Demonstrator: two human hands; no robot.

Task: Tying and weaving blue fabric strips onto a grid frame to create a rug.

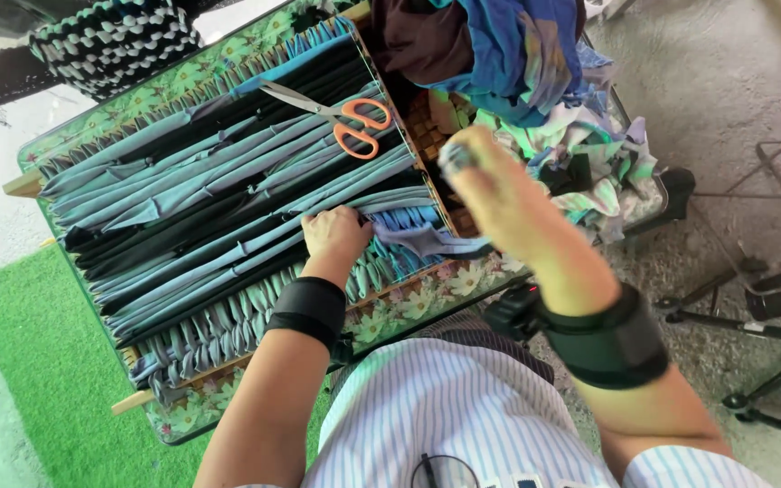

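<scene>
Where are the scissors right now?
In the head view, the orange-handled scissors lie on the stretched blue and black fabric strips, upper middle of the frame, beyond the left hand.

My left hand (336,235) presses on the woven strips (228,181) of the frame loom (409,307), whose surface leaves open room across its middle; orange-handled scissors (350,122) lie in the way near the far right corner. My right hand (499,194) hovers raised over the loom's right edge, pulling a blue strip (427,239) that spans the gap between my hands. A heap of fabric scraps (580,154) crowds the right side, and tripod legs (761,334) block the floor beyond
</scene>
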